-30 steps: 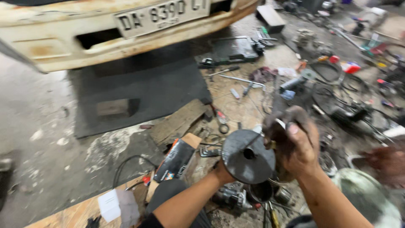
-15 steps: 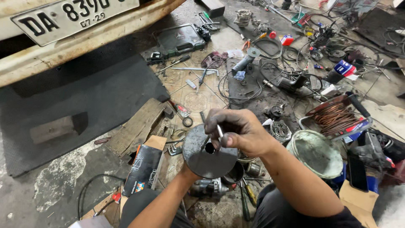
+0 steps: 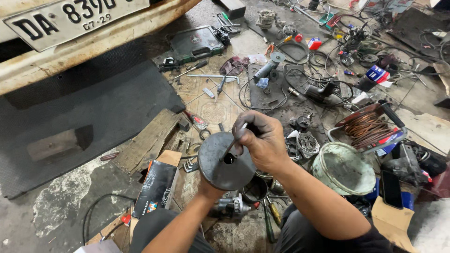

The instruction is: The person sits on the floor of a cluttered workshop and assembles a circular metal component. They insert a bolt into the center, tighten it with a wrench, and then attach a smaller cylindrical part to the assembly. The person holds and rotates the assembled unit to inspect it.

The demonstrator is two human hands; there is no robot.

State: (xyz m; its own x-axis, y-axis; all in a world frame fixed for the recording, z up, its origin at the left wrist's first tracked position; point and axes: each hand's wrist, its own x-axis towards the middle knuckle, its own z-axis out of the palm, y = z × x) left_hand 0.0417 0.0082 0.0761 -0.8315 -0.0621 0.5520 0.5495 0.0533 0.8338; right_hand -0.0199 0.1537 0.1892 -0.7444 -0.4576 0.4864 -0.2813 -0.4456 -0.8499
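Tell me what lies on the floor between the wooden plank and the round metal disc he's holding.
In the head view, between the wooden plank and the metal disc lie wrenches and a cardboard flap.

Both bare forearms enter from the bottom edge and converge near frame centre, the 2 hands close together. Left hand [image 3: 212,187] is mostly hidden, only wrist and heel visible, palm up and gripping from beneath. Right hand [image 3: 262,140] sits above it, knuckles toward the camera, wrist bent down, fingers [image 3: 248,129] curled tight in a closed pinch grip; right forearm runs diagonally to lower right.
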